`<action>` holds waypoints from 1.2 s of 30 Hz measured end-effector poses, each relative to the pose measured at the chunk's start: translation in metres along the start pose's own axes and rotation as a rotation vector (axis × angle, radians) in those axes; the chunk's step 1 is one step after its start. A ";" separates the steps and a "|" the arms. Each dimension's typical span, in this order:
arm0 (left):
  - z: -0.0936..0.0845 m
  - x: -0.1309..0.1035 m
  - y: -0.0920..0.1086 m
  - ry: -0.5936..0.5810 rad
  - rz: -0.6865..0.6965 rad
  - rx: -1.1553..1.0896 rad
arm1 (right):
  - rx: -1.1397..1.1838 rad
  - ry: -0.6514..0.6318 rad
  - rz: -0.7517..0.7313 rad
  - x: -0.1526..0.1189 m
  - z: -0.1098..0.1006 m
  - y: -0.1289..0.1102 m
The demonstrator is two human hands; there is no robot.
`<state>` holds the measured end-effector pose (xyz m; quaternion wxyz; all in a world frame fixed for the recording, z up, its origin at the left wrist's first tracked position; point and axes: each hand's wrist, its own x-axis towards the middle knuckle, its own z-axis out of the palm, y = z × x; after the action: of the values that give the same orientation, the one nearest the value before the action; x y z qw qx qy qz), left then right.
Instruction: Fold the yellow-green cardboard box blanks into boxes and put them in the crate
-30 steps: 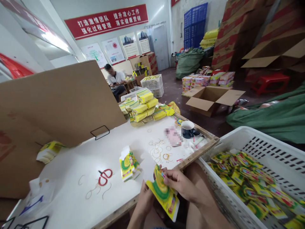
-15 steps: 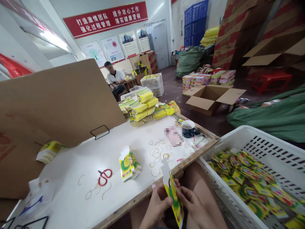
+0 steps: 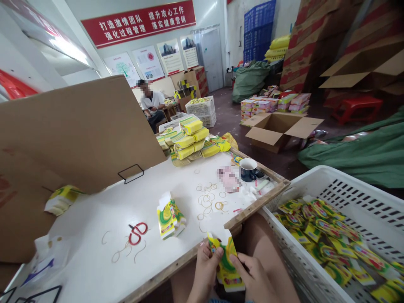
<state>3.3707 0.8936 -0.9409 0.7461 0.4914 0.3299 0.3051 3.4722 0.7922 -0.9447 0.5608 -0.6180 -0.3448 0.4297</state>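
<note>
A yellow and green carton (image 3: pixel 227 257) with a white flap at its top is held over my lap, just off the table's front edge. My left hand (image 3: pixel 206 263) grips its left side, thumb on the printed face. On the other side, my right hand (image 3: pixel 252 269) pinches the carton's right edge between thumb and fingers. A small stack of flat cartons (image 3: pixel 170 219) lies on the white table (image 3: pixel 104 273) ahead of my hands. Red-handled scissors (image 3: pixel 138 233) rest to its left, with rubber bands (image 3: pixel 206 200) scattered about.
At my right stands a white plastic basket (image 3: pixel 362 191) holding many cartons. Bundled cartons (image 3: pixel 189 139) are piled at the table's far end. A dark mug (image 3: pixel 248 170) sits near the right edge. A cardboard sheet (image 3: pixel 78 139) stands along the left. Someone (image 3: pixel 153 103) sits farther back.
The carton has turned from nearly edge-on to showing its printed face, and its top has come lower. My hands have shifted with it, both still holding it.
</note>
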 end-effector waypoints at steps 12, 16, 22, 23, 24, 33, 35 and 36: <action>0.006 -0.022 0.026 -0.116 0.045 0.136 | 0.076 0.208 -0.104 0.000 -0.013 -0.010; 0.002 -0.023 0.038 -0.261 0.039 0.133 | 0.155 0.027 -0.088 -0.004 -0.024 -0.020; 0.002 -0.025 0.048 -0.409 -0.010 0.101 | 0.184 -0.104 -0.045 -0.002 -0.034 -0.020; 0.003 -0.026 0.047 -0.433 -0.021 0.077 | 0.187 -0.112 -0.033 -0.001 -0.035 -0.020; 0.004 -0.027 0.046 -0.451 -0.033 0.056 | 0.193 -0.122 -0.023 -0.001 -0.036 -0.021; 0.011 -0.029 0.042 -0.413 -0.073 0.088 | -0.003 -0.028 -0.178 0.007 -0.041 -0.033; 0.013 -0.030 0.041 -0.385 -0.083 0.117 | -0.001 0.042 -0.203 0.009 -0.039 -0.032; 0.013 -0.030 0.041 -0.383 -0.089 0.126 | 0.026 0.068 -0.196 0.009 -0.038 -0.030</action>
<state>3.3578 0.8763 -0.8930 0.7758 0.5709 0.2218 0.1516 3.5128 0.7895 -0.9158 0.6195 -0.5883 -0.3787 0.3560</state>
